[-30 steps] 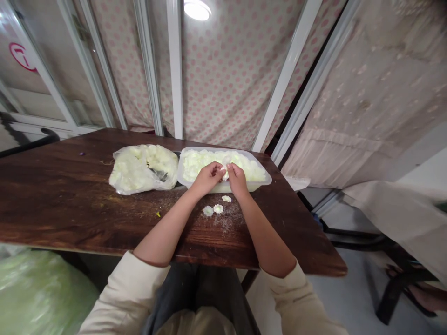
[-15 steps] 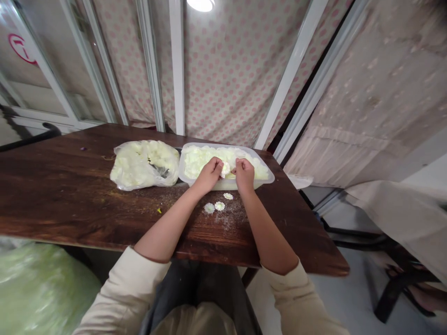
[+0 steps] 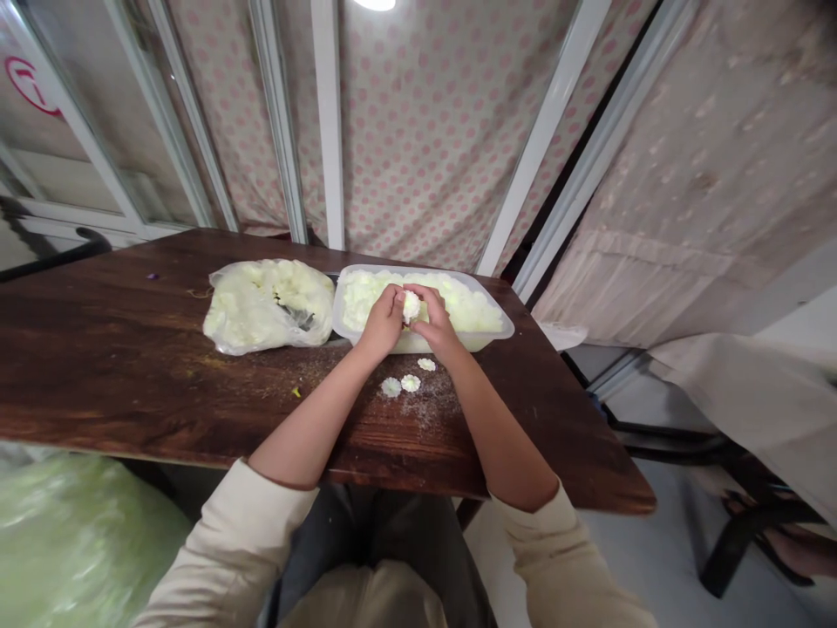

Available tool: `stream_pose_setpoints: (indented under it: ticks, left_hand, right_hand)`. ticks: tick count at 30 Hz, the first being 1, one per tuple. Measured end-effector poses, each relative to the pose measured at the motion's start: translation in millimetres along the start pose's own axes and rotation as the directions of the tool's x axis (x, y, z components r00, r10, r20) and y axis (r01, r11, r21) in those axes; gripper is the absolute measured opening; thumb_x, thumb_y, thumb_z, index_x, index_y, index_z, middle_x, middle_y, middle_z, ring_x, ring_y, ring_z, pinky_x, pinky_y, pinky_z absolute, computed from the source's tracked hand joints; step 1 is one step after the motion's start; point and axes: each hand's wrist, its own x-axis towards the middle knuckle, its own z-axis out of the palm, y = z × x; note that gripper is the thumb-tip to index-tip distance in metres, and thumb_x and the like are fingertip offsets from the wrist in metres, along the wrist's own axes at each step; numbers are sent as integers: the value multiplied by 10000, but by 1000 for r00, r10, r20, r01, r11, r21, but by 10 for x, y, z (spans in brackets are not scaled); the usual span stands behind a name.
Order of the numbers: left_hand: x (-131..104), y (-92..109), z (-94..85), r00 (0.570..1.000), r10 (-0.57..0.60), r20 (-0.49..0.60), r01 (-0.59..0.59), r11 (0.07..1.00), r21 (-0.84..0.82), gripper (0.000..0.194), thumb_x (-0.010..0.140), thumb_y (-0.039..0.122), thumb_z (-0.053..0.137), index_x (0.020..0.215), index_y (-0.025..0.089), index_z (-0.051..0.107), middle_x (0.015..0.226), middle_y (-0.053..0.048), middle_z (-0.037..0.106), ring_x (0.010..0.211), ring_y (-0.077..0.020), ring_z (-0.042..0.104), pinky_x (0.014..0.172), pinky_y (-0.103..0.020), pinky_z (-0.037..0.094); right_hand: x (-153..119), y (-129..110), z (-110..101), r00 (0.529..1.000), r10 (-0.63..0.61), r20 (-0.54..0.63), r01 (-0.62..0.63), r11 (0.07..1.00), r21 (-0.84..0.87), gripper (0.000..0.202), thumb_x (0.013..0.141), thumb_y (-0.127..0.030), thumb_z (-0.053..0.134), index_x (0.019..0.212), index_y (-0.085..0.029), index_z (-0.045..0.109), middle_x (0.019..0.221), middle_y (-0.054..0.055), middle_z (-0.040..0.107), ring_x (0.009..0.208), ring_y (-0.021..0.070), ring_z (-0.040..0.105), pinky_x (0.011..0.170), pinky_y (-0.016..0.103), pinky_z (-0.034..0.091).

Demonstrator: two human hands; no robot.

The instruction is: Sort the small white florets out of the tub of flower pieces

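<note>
A small pale ruffled flower-like piece [image 3: 411, 305] is held between both hands above the front edge of a white plastic tub [image 3: 480, 341]. My left hand [image 3: 384, 323] pinches its left side. My right hand [image 3: 434, 324] curls round it from the right, thumb below and fingers above. Pale yellow-white pieces [image 3: 366, 292] fill the tub. Below the hands, a few similar pieces [image 3: 411, 383] lie on the dark wooden table [image 3: 163, 366] among whitish crumbs.
Left of the tub lies a clear plastic bag [image 3: 261, 305] of pale pieces. A large greenish bag [image 3: 78, 541] stands at the lower left. Behind the table are framed panels with a dotted curtain [image 3: 425, 131]. A person's foot [image 3: 794, 545] shows at the far right.
My right hand has moved left to meet my left hand, and its fingers now reach round the pale piece. The view has shifted slightly.
</note>
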Motion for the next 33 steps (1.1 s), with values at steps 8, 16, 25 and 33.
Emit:
stream_pose_setpoints:
  ticks: [8,16,25,33]
  left_hand:
    - [8,-26,-7,999,-26,24,24,998,61,239,906,348,330,734,190,381,603,26,406,543,-112,438,541,-245,385]
    - [16,-35,-1,967,-51,249,92,983,-157,233,814,392,510,858,193,396,682,41,368,610,-98,455,549,-228,464]
    - [28,-59,10,969,-96,229,142,971,-194,186,801,319,524,877,187,418,671,41,458,569,-97,535,526,-222,456]
    - [26,-45,-5,965,-91,244,148,963,-224,175,815,325,494,779,182,400,666,41,424,589,-86,511,543,-217,473]
  right_hand:
    - [38,29,90,982,164,-97,-137,961,241,252,788,-444,487,719,-207,435,650,-35,444,611,110,440,600,243,386]
    - [20,7,62,954,211,-213,-174,968,181,300,842,-411,398,626,-204,411,559,-44,385,536,107,372,527,239,311]
    - [77,204,44,893,299,-336,-167,914,369,248,741,-420,555,708,-175,532,657,-17,511,614,111,445,608,249,384]
    - [26,87,2,909,153,-387,-154,988,30,368,874,-425,338,577,-212,304,558,-41,323,557,114,338,565,259,313]
